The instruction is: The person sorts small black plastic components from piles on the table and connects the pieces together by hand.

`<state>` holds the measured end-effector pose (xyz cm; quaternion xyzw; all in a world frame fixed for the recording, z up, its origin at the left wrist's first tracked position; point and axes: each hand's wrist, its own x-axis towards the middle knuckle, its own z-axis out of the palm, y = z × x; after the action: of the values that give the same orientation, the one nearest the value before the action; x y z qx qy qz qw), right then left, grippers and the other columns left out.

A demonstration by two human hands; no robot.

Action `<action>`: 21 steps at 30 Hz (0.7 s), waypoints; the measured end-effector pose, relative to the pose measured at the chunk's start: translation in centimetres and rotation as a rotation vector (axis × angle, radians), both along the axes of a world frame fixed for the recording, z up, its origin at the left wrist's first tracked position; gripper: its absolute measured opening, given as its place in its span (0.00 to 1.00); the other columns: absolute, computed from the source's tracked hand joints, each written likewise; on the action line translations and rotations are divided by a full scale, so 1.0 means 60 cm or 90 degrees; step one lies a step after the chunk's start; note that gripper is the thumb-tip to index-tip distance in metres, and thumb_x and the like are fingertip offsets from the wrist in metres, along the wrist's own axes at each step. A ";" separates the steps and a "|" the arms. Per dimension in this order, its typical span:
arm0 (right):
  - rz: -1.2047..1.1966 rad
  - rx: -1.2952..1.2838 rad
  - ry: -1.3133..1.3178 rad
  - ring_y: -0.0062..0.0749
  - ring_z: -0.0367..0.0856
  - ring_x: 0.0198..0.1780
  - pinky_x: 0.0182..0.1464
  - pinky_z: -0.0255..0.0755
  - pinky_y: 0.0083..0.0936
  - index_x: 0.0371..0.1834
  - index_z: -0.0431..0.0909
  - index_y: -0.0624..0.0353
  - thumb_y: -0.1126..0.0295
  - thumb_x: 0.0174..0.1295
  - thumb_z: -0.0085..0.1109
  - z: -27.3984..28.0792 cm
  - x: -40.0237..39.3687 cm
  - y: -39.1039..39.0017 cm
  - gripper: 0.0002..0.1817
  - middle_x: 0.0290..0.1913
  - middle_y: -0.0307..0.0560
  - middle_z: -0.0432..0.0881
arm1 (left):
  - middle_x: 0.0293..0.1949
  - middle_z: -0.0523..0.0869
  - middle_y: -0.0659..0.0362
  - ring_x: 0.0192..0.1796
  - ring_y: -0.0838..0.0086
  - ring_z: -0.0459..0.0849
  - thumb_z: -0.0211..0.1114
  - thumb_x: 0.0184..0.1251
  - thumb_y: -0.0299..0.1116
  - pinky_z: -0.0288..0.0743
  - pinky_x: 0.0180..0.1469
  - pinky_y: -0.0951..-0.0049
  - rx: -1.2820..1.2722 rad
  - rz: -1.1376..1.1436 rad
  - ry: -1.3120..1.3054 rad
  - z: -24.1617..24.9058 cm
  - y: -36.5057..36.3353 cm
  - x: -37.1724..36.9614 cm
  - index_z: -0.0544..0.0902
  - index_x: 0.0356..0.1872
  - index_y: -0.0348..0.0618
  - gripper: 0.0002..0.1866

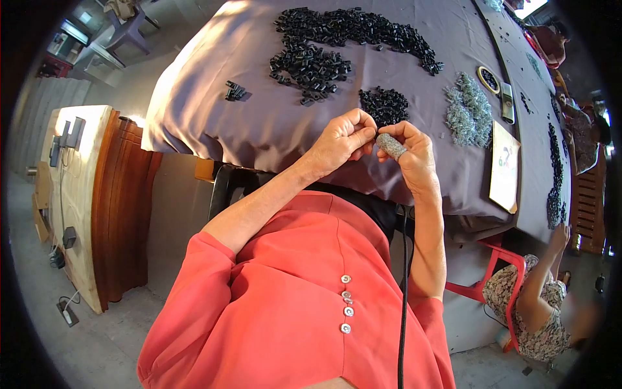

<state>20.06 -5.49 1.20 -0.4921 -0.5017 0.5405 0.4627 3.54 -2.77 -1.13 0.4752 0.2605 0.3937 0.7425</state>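
Both my hands meet just over the near edge of the cloth-covered table [259, 129]. My left hand [345, 137] is closed in a pinch at a tiny black piece [377, 135]. Fingers of my right hand [414, 155] are curled close beside it, around a grey speckled, rounded cylinder [391, 147]; whether it is held or worn on the thumb, I cannot tell. Right behind the fingertips lies a small heap of short black pieces [383, 106]. Larger heaps of the same black pieces [311, 68] spread farther back.
Right of my hands sit a pile of clear, silvery bits [469, 110], a ring [488, 80] with black pieces inside and a printed card [504, 167]. At far right a person [534, 305] sits on a red chair [495, 259]. A wooden cabinet [123, 214] stands left.
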 end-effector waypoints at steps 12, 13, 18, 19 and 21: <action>0.102 0.002 0.207 0.19 0.74 0.23 0.25 0.67 0.14 0.25 0.72 0.61 0.80 0.49 0.63 0.016 0.002 -0.010 0.07 0.24 0.39 0.76 | 0.26 0.75 0.66 0.24 0.87 0.69 0.54 0.67 0.28 0.59 0.21 0.87 0.028 -0.103 0.010 0.053 -0.007 -0.016 0.72 0.36 0.43 0.01; 0.104 0.017 0.212 0.18 0.73 0.24 0.25 0.67 0.14 0.25 0.72 0.60 0.79 0.49 0.63 0.019 0.001 -0.012 0.08 0.25 0.38 0.75 | 0.25 0.76 0.66 0.24 0.87 0.69 0.54 0.67 0.28 0.59 0.21 0.87 0.027 -0.106 -0.004 0.057 -0.009 -0.017 0.72 0.36 0.43 0.01; 0.059 0.144 0.185 0.16 0.70 0.27 0.28 0.66 0.13 0.24 0.70 0.58 0.79 0.48 0.65 0.031 -0.020 -0.020 0.10 0.27 0.36 0.73 | 0.24 0.76 0.65 0.21 0.86 0.69 0.55 0.67 0.27 0.59 0.21 0.87 0.007 -0.077 -0.052 0.079 -0.016 -0.020 0.73 0.36 0.41 0.01; 0.052 0.163 0.176 0.16 0.70 0.28 0.28 0.65 0.13 0.24 0.70 0.58 0.79 0.48 0.65 0.032 -0.024 -0.021 0.11 0.27 0.36 0.72 | 0.24 0.76 0.65 0.21 0.86 0.69 0.55 0.66 0.27 0.59 0.21 0.87 0.020 -0.073 -0.049 0.082 -0.017 -0.021 0.73 0.35 0.41 0.01; 0.035 0.199 0.158 0.15 0.69 0.30 0.29 0.65 0.12 0.24 0.69 0.58 0.78 0.47 0.66 0.035 -0.030 -0.025 0.12 0.27 0.35 0.71 | 0.24 0.76 0.65 0.22 0.86 0.69 0.55 0.66 0.27 0.59 0.21 0.87 0.043 -0.066 -0.044 0.089 -0.018 -0.024 0.73 0.35 0.41 0.02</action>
<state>18.25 -6.97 3.31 -0.3302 -0.5320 0.5247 0.5767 2.11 -3.87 4.21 0.4990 0.1962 0.3799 0.7538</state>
